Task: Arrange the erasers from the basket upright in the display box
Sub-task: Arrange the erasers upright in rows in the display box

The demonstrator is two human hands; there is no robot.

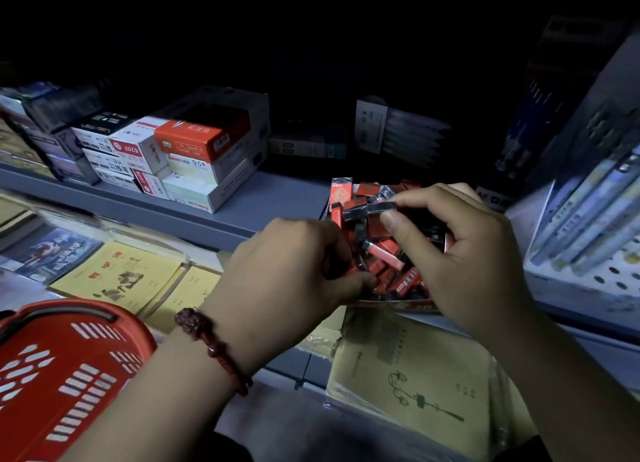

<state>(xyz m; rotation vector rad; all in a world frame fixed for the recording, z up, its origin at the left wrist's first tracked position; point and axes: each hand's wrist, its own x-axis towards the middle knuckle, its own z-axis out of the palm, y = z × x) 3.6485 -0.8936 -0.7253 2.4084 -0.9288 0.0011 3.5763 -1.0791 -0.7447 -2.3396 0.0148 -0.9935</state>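
Pinching hand: right hand (pixel 460 253), thumb and forefinger closed on a black-sleeved eraser (pixel 382 208), other fingers curled behind it.
Eraser position: held just above the heap, over the far half of the display box (pixel 398 304).
Left hand (pixel 287 264): fingers curled down into the box's left side, tips hidden among erasers; cannot tell what, if anything, gripped.
Wrist: dark red bracelet (pixel 207 340).
Box: sitting at the front edge of the grey shelf (pixel 270 198).
Erasers (pixel 384 250): red and black sleeves, mostly jumbled flat; a few upright at the far left corner.
Basket (pixel 69 357): red, lower left, well apart from box; contents not visible.
Shelf stock: stacked stationery cartons (pixel 187 156) at left.
Below: yellow notebooks (pixel 121 274).
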